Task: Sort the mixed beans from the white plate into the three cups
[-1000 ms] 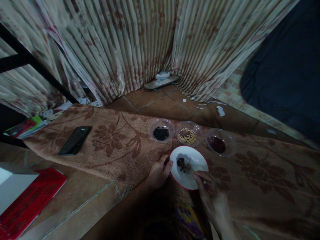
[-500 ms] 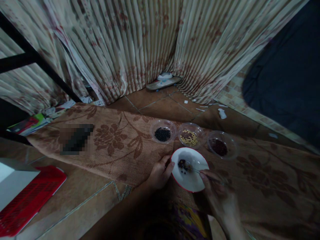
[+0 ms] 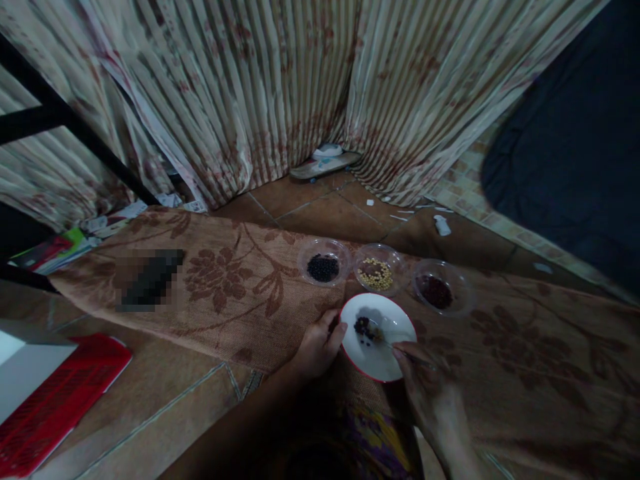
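Observation:
A white bowl with a red rim (image 3: pixel 385 360) sits on a brown flowered mat (image 3: pixel 225 293) and holds a small heap of dark mixed beans (image 3: pixel 365 328). My left hand (image 3: pixel 315 347) grips the bowl's left rim. My right hand (image 3: pixel 425 380) holds a thin metal spoon (image 3: pixel 387 341) whose tip rests at the beans. Behind the bowl stand three clear cups: black beans (image 3: pixel 323 267), yellow beans (image 3: pixel 376 273) and red beans (image 3: pixel 436 291).
A dark phone (image 3: pixel 150 280) lies on the mat at the left. A red tray (image 3: pixel 55 400) with a white sheet sits on the tiled floor at lower left. Striped curtains (image 3: pixel 250 100) hang behind, with a sandal (image 3: pixel 325 163) at their foot. A dark cloth (image 3: pixel 565 147) fills the right.
The hands and bowl stay in nearly the same place; the spoon has shifted slightly at the bean heap. The view wobbled a little.

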A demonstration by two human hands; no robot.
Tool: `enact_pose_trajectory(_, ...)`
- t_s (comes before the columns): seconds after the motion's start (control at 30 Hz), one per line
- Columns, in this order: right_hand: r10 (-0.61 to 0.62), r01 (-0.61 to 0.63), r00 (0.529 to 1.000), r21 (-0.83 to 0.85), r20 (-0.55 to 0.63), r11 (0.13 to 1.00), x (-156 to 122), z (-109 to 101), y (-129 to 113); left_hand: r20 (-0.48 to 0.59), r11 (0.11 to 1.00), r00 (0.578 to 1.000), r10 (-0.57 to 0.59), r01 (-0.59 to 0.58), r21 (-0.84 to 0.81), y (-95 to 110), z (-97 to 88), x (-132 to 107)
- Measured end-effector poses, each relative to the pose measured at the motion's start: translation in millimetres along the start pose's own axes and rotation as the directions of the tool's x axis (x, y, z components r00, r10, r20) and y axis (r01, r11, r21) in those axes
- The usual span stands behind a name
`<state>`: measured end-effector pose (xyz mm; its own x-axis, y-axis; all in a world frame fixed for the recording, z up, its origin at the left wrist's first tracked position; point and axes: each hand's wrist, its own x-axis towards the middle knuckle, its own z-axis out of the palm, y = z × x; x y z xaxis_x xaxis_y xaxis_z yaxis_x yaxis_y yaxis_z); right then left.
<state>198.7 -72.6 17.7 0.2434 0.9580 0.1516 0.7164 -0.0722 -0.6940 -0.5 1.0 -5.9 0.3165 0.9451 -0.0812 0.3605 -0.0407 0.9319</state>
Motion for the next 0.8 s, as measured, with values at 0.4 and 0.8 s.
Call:
enact_pose_trajectory(0.4,0.034,-0.009,0.989,0.174,-0.141,0.985,21,-10,-27,-0.010,0.999,1.000,0.008,-0.009,-0.033,-1,0.4,0)
enact_pose_trajectory(0.8,-0.059,0.160,0.961,0.365,-0.271,0.917,82,27,-77,-0.011,0.997,0.999,0.053,-0.054,-0.064,2,-2.6,-3)
